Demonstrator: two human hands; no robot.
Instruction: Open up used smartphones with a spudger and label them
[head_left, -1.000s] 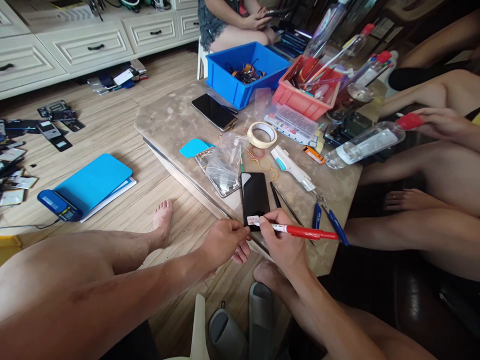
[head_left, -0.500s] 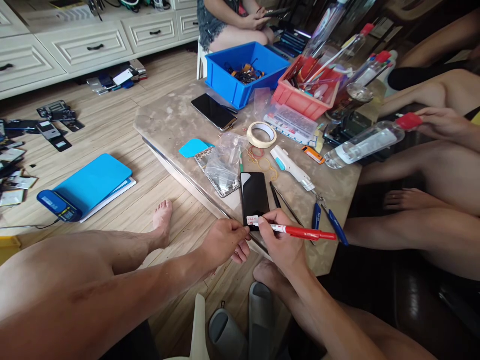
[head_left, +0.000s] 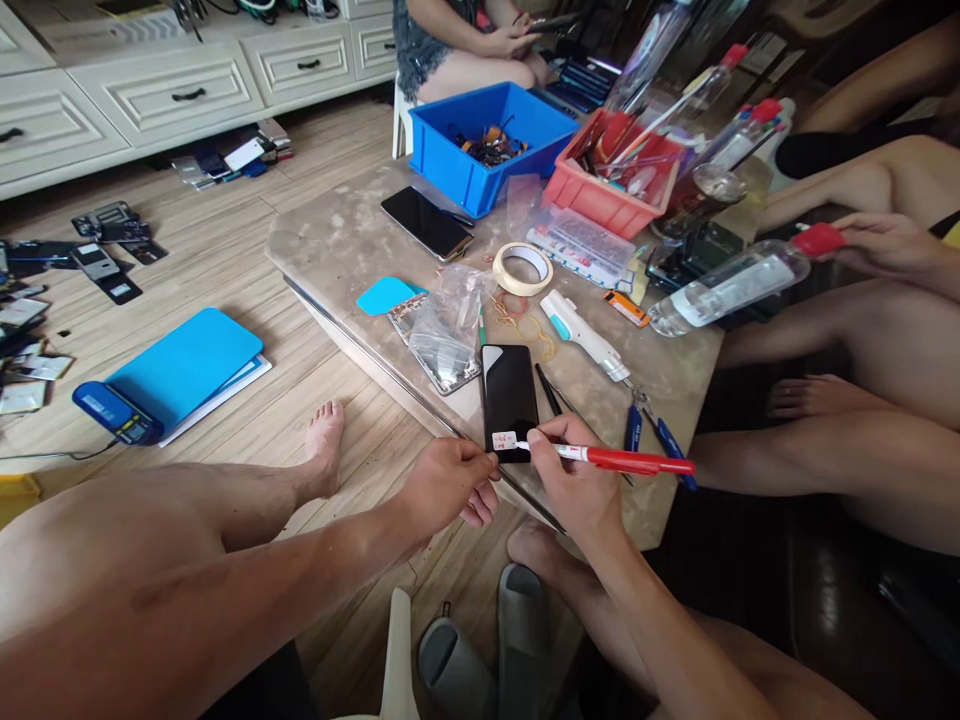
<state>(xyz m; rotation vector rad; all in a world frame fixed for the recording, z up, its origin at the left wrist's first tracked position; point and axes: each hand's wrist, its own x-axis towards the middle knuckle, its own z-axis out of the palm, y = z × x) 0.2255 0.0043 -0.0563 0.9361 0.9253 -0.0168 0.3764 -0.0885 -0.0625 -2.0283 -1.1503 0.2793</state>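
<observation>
A black smartphone (head_left: pixel 511 385) lies at the near edge of the stone-topped table (head_left: pixel 330 225). On its lower end is a small white label (head_left: pixel 505 441) with red handwriting. My left hand (head_left: pixel 448 480) is closed, thumb and fingers pinching the phone's lower left corner. My right hand (head_left: pixel 576 478) grips a red marker pen (head_left: pixel 637 462), its white tip just right of the label; whether it touches cannot be told. Beyond the phone lie an opened device's metal frame (head_left: pixel 450 375) under a clear plastic bag (head_left: pixel 450 325), and black tweezers (head_left: pixel 548 390).
Around the table lie a tape roll (head_left: pixel 523 269), a white handheld tool (head_left: pixel 585 335), pliers (head_left: pixel 634 428), another phone (head_left: pixel 427 223), a blue bin (head_left: pixel 457 175) and a red basket (head_left: pixel 600 195). At right a co-worker's hand (head_left: pixel 877 245) holds a clear bottle (head_left: pixel 735 288). Slippers (head_left: pixel 523 630) rest below.
My right hand has shifted slightly right with the marker, its tip moving off the label's middle and showing more red writing. My left hand stays at the phone's corner.
</observation>
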